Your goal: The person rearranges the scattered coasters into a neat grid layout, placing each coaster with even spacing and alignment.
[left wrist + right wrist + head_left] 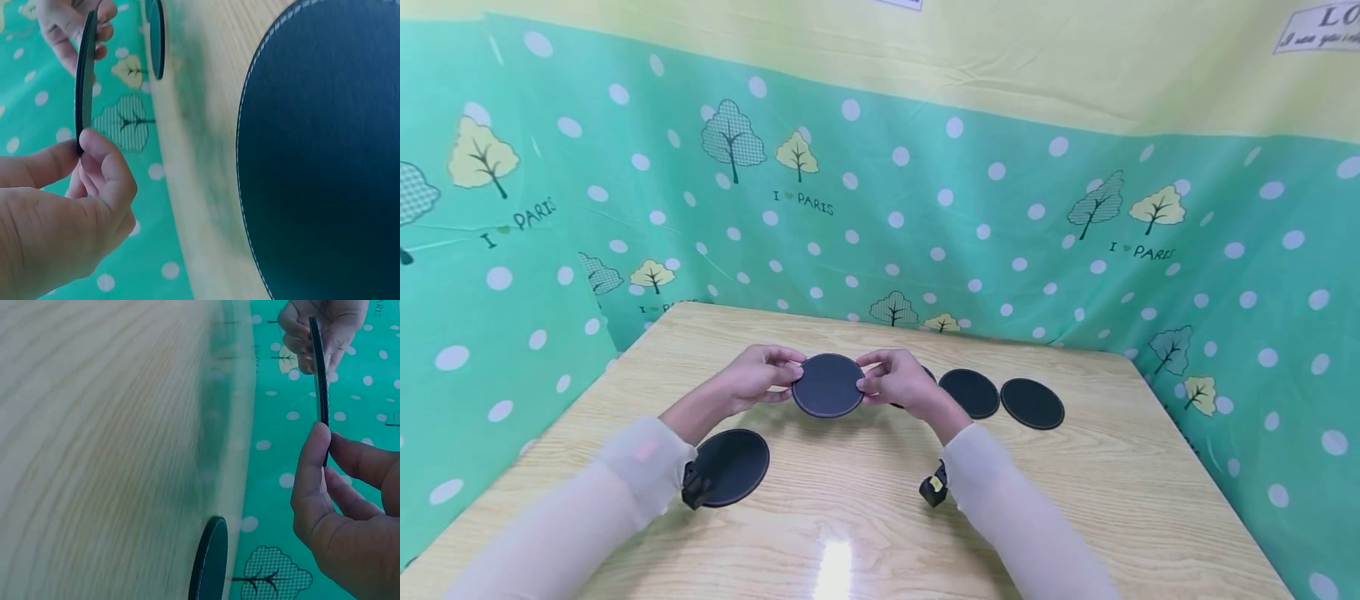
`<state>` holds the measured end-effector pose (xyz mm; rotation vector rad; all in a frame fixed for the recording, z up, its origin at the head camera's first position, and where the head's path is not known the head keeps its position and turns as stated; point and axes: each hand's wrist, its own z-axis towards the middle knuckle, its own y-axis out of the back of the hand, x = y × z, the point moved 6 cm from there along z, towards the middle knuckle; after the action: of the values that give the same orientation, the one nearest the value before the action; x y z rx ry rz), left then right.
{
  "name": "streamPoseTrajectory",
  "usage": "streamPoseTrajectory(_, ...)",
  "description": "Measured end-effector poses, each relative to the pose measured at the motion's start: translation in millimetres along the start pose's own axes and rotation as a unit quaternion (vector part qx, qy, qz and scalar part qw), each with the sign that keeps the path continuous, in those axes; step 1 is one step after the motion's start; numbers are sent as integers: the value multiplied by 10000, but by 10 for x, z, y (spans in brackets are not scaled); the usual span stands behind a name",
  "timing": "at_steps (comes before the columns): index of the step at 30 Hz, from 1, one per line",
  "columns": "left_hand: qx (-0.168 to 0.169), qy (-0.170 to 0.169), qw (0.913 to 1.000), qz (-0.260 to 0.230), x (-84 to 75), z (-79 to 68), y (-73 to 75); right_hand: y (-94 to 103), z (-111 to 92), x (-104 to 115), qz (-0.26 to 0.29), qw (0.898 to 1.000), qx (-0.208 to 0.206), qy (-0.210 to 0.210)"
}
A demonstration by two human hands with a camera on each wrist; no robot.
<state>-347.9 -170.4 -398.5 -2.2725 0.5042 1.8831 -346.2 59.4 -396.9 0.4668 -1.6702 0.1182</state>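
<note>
Round black coaster (827,386) held up above wooden table (820,492). Left hand (763,375) pinches its left edge, fingers narrow; right hand (898,379) pinches right edge likewise. Stitched coaster (733,468) near left sleeve (643,462), partly covered by wrist camera (694,486). Three-coaster row (969,393) at right; right hand hides part of one. Polka-dot cloth (917,217) behind.

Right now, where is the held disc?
In the head view, the held disc is slightly left of centre, raised off the table, opposite edges pinched by the left hand and the right hand.
</note>
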Motion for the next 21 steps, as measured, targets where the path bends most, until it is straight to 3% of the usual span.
streamPoseTrajectory(21, -24, 197, 9996, -186, 143, 3, -628, 404, -319, -162, -964, 9946, 373, 73)
